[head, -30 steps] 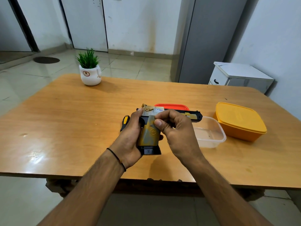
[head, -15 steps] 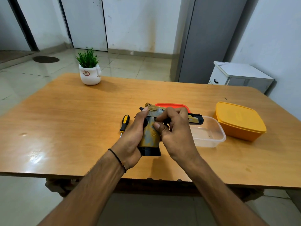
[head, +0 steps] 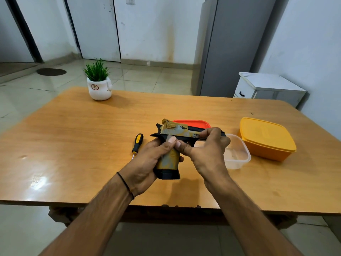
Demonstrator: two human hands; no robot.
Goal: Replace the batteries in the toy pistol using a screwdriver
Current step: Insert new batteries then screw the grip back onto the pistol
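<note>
The toy pistol (head: pixel 177 133), gold and black, is held above the wooden table (head: pixel 73 137) with its barrel pointing right. My left hand (head: pixel 147 167) grips the gold handle, thumb across its side. My right hand (head: pixel 208 156) holds the slide and barrel, fingers curled over the top and thumb near the trigger. The black magazine base (head: pixel 168 174) shows below my left hand. A screwdriver (head: pixel 137 144) with a yellow and black handle lies on the table just left of the pistol, untouched. No batteries are visible.
A clear plastic box (head: pixel 238 157) stands right of my hands, its red lid (head: pixel 195 123) behind the pistol. A closed yellow box (head: pixel 265 138) sits further right. A potted plant (head: pixel 98 84) stands at the back left. A white cabinet (head: pixel 267 87) is beyond the table.
The pistol has been turned so its side faces me, and my right hand has slid from the grip area out along the slide to the right. The screwdriver has come into full view.
</note>
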